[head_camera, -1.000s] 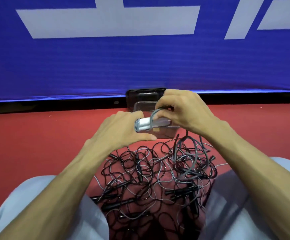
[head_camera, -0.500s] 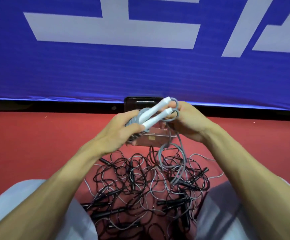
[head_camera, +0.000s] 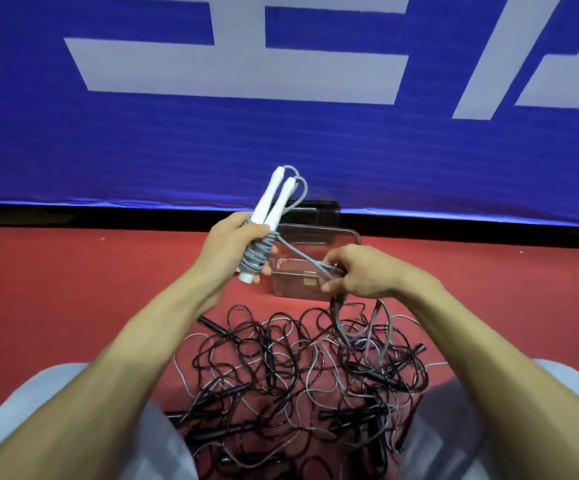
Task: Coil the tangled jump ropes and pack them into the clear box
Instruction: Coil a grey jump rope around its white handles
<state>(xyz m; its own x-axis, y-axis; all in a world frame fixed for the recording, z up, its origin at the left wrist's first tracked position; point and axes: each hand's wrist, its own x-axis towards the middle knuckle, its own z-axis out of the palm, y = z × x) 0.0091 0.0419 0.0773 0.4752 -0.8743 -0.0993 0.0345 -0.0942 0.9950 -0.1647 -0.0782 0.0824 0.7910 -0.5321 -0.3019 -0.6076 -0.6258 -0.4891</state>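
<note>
The tangled heap of ropes (head_camera: 298, 372) on the red floor (head_camera: 73, 289) between the person's knees is where I'd expect trouble first. The grey cord (head_camera: 298, 252) runs from the right hand (head_camera: 360, 271) down into that heap, so a hard tug could cinch a knot or drag the black ropes up with it. Next is the clear box (head_camera: 315, 237), which sits just beyond the heap and below the hands. It looks light, and the strand stretched over it or a swinging wrist might shove or tip it. The left hand (head_camera: 232, 251) is clenched round the two white handles (head_camera: 270, 202) and the turns of cord wound on them (head_camera: 257, 254). The handles splay apart at the top, so loose turns may slide off the lower end if that grip eases. The right hand pinches a bunch of grey strands over the box, and slack there would leave the winding loose. As for what I can't see: the blue banner (head_camera: 281, 150) has its white lettering cut off at the top. The near part of the heap runs under the bottom edge and behind the knees, so there's no counting the ropes. A dark flat thing (head_camera: 315, 209) behind the box may be its lid, though I can't be sure, and whether anything lies inside the box is hard to tell through its walls.
</note>
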